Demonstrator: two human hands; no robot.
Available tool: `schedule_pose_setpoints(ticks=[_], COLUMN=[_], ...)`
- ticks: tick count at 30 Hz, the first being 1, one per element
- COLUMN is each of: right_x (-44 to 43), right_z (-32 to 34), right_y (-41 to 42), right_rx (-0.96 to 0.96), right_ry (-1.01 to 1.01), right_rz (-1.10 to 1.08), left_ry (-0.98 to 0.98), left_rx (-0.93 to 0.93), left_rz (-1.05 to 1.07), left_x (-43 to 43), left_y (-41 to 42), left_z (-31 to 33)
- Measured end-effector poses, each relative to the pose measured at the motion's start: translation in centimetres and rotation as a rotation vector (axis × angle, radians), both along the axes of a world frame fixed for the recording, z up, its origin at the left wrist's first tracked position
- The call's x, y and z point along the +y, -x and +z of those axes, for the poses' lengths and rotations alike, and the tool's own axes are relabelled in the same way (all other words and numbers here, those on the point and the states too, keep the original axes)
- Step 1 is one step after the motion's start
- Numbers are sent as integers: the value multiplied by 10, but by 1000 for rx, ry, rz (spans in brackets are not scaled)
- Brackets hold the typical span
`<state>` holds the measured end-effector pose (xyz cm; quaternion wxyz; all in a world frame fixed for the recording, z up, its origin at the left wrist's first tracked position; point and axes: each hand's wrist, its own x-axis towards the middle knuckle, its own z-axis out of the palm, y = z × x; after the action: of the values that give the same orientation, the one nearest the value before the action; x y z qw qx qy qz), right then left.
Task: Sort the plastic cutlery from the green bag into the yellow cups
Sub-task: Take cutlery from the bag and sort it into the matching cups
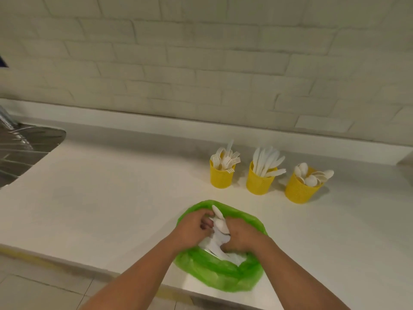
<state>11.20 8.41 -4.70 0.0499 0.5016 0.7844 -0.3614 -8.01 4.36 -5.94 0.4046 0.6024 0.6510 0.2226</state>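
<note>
Now, L to R: left hand (pixel 194 228) and right hand (pixel 242 239) both curl round a bunch of white cutlery (pixel 220 220) inside the green bag (pixel 223 277), prob. gathering one batch. The yellow cups (pixel 259 186) w/ forks, knives, spoons stand beyond, at right.

Green bag (pixel 214 274), white cutlery (pixel 220 220), three yellow cups (pixel 259 184), white counter (pixel 111 198).

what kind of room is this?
Probably a kitchen: a steel sink with a ribbed drainboard at the left edge, a white counter running along a pale brick wall, and three yellow cups holding plastic cutlery.
</note>
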Motion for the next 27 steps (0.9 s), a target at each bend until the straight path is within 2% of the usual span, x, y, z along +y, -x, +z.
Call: schedule_pose_setpoints(ticks=[5, 11, 14, 19, 27], right_x=[0, -1, 0, -7, -14], right_z=[1, -2, -3, -9, -14], right_y=[4, 2, 0, -5, -28], right_rx=[-19, -78, -92, -75, 276], right_ry=[-123, -235, -251, -331, -342], right_rz=[-54, -49, -71, -177, -304], left_ry=[-45, -69, -29, 38, 122], left_rx=[0, 209, 201, 289, 563], left_rz=[35, -83, -66, -39, -187], left_x=[4, 6, 13, 20, 29], left_y=[-1, -5, -6, -10, -13], left_z=[2, 9, 13, 5, -11])
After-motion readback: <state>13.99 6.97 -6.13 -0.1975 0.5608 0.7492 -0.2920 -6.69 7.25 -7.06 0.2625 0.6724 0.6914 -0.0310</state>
